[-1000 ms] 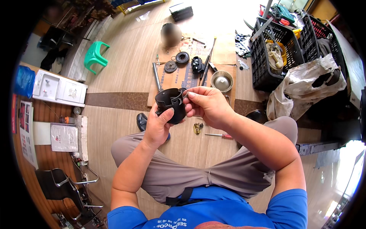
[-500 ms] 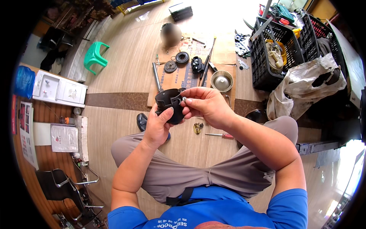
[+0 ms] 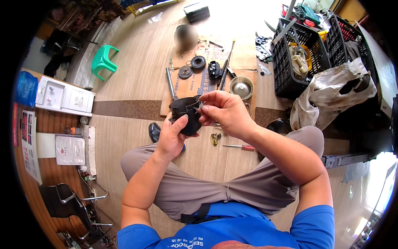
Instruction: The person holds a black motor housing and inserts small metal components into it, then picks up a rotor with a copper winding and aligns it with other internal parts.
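Holding 1 housing [image 3: 192, 120], prob. 1 metal pc. [image 3: 201, 105]

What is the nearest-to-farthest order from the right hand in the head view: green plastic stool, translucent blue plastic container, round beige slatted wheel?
1. Round beige slatted wheel: just beyond the right hand.
2. Green plastic stool: leftward.
3. Translucent blue plastic container: far left.

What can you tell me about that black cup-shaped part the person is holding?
The black part is a short, round-walled cup, dull to slightly shiny, apparently plastic. Its open top faces up, a little tilted, showing a dark hollow; the rim is uneven, with stepped notches. It is held above the floor by the left grip, thumb across its near wall. The right grip is at its right edge, fingers seemingly touching it. Its underside is hidden.
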Demonstrator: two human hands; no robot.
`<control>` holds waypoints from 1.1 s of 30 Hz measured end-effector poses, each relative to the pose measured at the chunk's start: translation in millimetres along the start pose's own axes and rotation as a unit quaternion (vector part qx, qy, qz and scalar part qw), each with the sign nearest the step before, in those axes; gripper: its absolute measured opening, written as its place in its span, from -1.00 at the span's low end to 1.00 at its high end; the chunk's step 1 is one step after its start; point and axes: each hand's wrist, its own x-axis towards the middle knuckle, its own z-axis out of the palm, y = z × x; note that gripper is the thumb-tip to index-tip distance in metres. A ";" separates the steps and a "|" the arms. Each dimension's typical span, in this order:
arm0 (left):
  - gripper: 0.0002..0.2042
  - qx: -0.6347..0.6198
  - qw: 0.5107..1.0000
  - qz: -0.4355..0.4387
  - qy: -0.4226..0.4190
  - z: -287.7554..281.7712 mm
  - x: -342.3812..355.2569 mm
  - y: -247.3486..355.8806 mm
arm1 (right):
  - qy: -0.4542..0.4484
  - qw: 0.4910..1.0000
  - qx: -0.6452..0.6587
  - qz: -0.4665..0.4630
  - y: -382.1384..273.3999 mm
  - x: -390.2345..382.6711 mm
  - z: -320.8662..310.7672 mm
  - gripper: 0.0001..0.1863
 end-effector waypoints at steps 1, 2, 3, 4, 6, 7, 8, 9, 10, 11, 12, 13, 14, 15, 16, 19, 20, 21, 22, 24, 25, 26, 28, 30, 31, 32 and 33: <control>-0.56 0.002 1.000 -0.002 0.000 -0.5 0.0 -0.5 | -0.001 1.000 0.000 0.000 0.2 -0.1 0.0 -0.81; -0.56 0.002 1.000 -0.002 0.000 -0.7 0.4 -0.8 | -0.004 0.999 -0.040 -0.016 0.0 -0.7 -0.6 -0.84; -0.56 0.006 1.000 -0.001 -0.005 -0.9 0.8 -0.9 | -0.008 0.996 -0.079 -0.032 -0.3 -1.2 -1.0 -0.86; -0.57 0.011 1.000 0.001 -0.009 -1.0 1.0 -0.7 | -0.008 0.996 -0.080 -0.031 -0.3 -2.2 -1.0 -0.86; -0.56 0.011 1.000 0.002 -0.005 -0.1 1.5 -1.5 | -0.017 0.986 -0.149 -0.065 0.6 -4.8 -1.4 -0.91; -0.56 0.012 1.000 0.004 -0.002 0.3 1.4 -1.7 | -0.017 0.987 -0.149 -0.065 1.3 -5.2 -1.5 -0.91; -0.56 0.012 1.000 0.003 -0.002 0.7 1.4 -1.6 | -0.011 0.974 -0.195 -0.115 2.0 -5.5 -1.9 -0.92; -0.57 0.012 1.000 0.004 0.000 1.2 1.3 -1.5 | -0.006 0.957 -0.241 -0.164 2.3 -5.9 -2.2 -0.93; -0.57 0.013 1.000 0.004 0.002 1.5 1.4 -1.6 | -0.006 0.957 -0.241 -0.164 1.4 -5.8 -3.6 -0.93; -0.57 0.013 1.000 0.004 0.003 0.9 1.1 -1.9 | -0.013 0.927 -0.305 -0.218 0.0 -4.8 -5.2 -0.92; -0.58 0.015 1.000 0.003 0.006 -0.2 1.1 -2.7 | -0.021 0.890 -0.366 -0.271 -0.7 -4.3 -5.8 -0.90; -0.59 0.018 1.000 0.001 0.008 -0.8 0.8 -3.0 | -0.022 0.890 -0.365 -0.272 0.6 -3.8 -5.5 -0.90; -0.59 0.017 1.000 0.001 0.008 -0.9 0.5 -3.6 | -0.016 0.877 -0.374 -0.301 3.0 -3.1 -5.7 -0.88; -0.59 0.023 1.000 -0.002 0.015 -0.7 0.3 -4.2 | -0.011 0.863 -0.383 -0.329 4.4 -2.8 -5.7 -0.87; -0.60 0.028 0.999 -0.004 0.022 -0.5 0.0 -4.8 | -0.011 0.863 -0.383 -0.329 4.6 -3.1 -5.8 -0.87; -0.58 0.043 0.999 -0.008 0.028 1.1 -0.5 -4.4 | -0.030 0.843 -0.410 -0.348 4.9 -3.6 -6.2 -0.90; -0.58 0.043 0.999 -0.007 0.029 0.6 -0.6 -4.6 | -0.033 0.830 -0.424 -0.360 5.6 -3.1 -6.6 -0.89; -0.57 0.045 0.999 -0.010 0.028 -0.2 -0.5 -4.9 | -0.036 0.817 -0.437 -0.373 6.2 -2.7 -6.9 -0.89; -0.56 0.047 0.998 -0.012 0.027 -0.8 -0.5 -5.2 | -0.037 0.818 -0.437 -0.373 6.5 -2.6 -7.1 -0.89; -0.55 0.052 0.998 -0.011 0.031 -1.1 -0.7 -5.3 | -0.040 0.807 -0.450 -0.381 7.0 -2.2 -7.4 -0.90; -0.54 0.056 0.998 -0.011 0.035 -1.2 -0.7 -5.6 | -0.041 0.807 -0.450 -0.380 6.7 -1.9 -7.9 -0.90; -0.54 0.056 0.998 -0.011 0.036 -1.3 -0.8 -5.9 | -0.049 0.805 -0.457 -0.376 5.8 -2.0 -8.6 -0.90; -0.52 0.076 0.996 -0.004 0.048 -1.9 -0.8 -7.1 | -0.057 0.803 -0.464 -0.371 3.6 -2.0 -9.8 -0.91; -0.50 0.089 0.995 -0.005 0.047 -2.1 -2.0 -5.6 | -0.068 0.808 -0.470 -0.349 1.1 -2.1 -11.0 -0.91; -0.48 0.101 0.994 -0.006 0.046 -2.1 -2.3 -5.1 | -0.068 0.808 -0.470 -0.349 -0.9 -2.3 -11.5 -0.91; -0.48 0.101 0.994 -0.006 0.046 -3.1 -2.7 -6.1 | -0.077 0.819 -0.465 -0.327 -3.2 -2.7 -11.3 -0.88; -0.45 0.112 0.993 0.007 0.045 -4.7 -2.8 -7.9 | -0.085 0.830 -0.460 -0.305 -5.3 -3.4 -10.9 -0.86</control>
